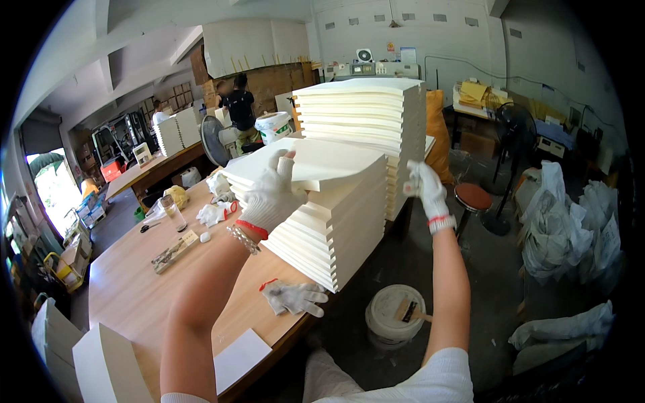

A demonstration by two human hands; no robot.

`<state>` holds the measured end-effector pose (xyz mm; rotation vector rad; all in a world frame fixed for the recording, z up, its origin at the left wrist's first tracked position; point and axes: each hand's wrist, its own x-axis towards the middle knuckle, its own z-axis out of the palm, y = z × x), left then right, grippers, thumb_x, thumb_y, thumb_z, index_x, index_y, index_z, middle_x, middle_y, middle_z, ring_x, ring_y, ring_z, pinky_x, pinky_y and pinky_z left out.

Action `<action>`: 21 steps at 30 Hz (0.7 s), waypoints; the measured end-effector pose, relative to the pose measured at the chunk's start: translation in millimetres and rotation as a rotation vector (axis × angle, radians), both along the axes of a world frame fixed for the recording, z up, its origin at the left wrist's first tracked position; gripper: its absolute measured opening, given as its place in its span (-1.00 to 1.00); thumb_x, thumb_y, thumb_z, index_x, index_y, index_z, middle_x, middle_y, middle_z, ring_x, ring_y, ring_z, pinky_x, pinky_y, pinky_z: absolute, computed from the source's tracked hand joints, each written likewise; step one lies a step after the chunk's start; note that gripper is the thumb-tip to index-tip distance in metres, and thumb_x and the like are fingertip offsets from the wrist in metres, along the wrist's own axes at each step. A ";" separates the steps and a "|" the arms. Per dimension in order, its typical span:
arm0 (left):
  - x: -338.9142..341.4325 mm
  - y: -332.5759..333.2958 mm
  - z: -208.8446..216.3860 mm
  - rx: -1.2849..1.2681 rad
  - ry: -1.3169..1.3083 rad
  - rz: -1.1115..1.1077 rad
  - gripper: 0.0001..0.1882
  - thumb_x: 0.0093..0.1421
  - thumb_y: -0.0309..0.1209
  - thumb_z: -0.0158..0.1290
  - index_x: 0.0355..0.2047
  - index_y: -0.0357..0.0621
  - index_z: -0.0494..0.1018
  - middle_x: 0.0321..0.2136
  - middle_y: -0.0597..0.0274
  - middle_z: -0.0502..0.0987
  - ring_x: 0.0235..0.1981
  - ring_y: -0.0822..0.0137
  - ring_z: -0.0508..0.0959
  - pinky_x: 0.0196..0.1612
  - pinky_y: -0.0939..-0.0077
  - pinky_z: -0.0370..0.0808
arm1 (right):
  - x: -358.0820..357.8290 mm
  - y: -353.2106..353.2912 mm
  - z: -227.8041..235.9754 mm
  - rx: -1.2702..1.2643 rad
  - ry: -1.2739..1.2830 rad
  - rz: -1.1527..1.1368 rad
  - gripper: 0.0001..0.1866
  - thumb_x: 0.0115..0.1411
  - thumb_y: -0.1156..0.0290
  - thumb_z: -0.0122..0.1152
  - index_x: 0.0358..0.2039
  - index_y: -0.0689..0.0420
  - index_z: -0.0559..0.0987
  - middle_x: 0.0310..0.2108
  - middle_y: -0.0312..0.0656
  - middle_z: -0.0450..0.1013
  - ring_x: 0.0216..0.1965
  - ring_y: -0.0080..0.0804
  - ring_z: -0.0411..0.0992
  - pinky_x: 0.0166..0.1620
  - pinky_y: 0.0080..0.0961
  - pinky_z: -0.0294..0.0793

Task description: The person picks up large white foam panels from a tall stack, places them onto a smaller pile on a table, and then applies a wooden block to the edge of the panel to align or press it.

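Observation:
My left hand (272, 198), in a white knit glove with a red cuff, is over the near left corner of a stack of thick white paper blocks (363, 215). Its fingers point upward, partly apart, and a bare fingertip shows; whether it touches the paper I cannot tell. The topmost white sheets (336, 156) curve along their near edge. My right hand (428, 190), gloved alike, hangs in the air right of the stack with fingers apart and nothing in them. Behind stands a taller stack of white blocks (359, 101) with stepped edges.
On the wooden table (127, 248) lie loose gloves (293, 297), a small box (176, 252), a clear bottle (173, 213) and a white sheet (242, 359). A lidded bucket (396, 316) with a brush stands below on the right. Beyond are a stool (473, 197) and a fan (514, 127).

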<state>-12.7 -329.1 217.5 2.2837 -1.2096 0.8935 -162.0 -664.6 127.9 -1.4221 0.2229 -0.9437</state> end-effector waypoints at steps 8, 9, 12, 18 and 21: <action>-33.2 19.2 31.7 -0.013 1.061 -0.087 -0.46 0.24 -0.06 -0.02 0.04 -0.24 0.36 -0.04 -0.01 0.51 -0.22 0.09 0.59 -0.08 0.23 0.53 | -90.2 118.1 -72.1 -0.267 0.035 0.450 -0.43 0.39 0.01 -0.17 -0.10 0.36 0.47 -0.21 -0.04 0.51 -0.38 -0.41 0.53 -0.27 -0.50 0.59; -20.0 12.9 17.1 -0.293 1.357 -0.262 -0.46 0.26 -0.08 -0.04 0.06 -0.27 0.35 -0.06 0.04 0.52 -0.23 0.14 0.58 -0.09 0.30 0.53 | -94.4 132.4 -72.0 -0.243 0.104 0.505 -0.53 0.40 0.12 -0.16 -0.11 0.33 0.49 -0.15 -0.09 0.50 -0.33 -0.43 0.54 -0.23 -0.52 0.60; 18.1 6.0 2.8 -0.828 2.091 -0.910 -0.48 0.32 -0.14 -0.10 0.10 -0.32 0.23 0.02 0.00 0.45 -0.08 0.10 0.48 0.01 0.29 0.50 | -97.9 160.6 -77.0 -0.270 0.129 0.636 -0.56 0.41 0.18 -0.17 -0.07 0.34 0.48 -0.14 -0.10 0.50 -0.26 -0.44 0.52 -0.16 -0.53 0.57; 22.5 -34.2 0.3 -1.301 1.897 -0.591 -0.67 0.33 -0.28 -0.05 -0.08 -0.30 0.24 -0.13 0.07 0.41 -0.12 0.17 0.44 0.02 0.29 0.54 | -82.9 199.6 -75.4 -0.239 0.338 0.797 -0.72 0.37 0.42 -0.05 -0.01 0.32 0.47 -0.12 -0.16 0.50 -0.25 -0.53 0.48 -0.12 -0.56 0.52; 46.7 -32.2 -26.2 -1.140 1.578 -0.653 -0.78 0.36 -0.32 -0.12 -0.17 -0.23 0.24 -0.13 0.02 0.41 -0.06 0.07 0.48 0.04 0.16 0.53 | -66.4 221.3 -69.6 -0.220 0.360 0.876 -0.73 0.36 0.44 -0.01 -0.01 0.31 0.46 -0.18 -0.20 0.49 -0.27 -0.55 0.48 -0.13 -0.54 0.52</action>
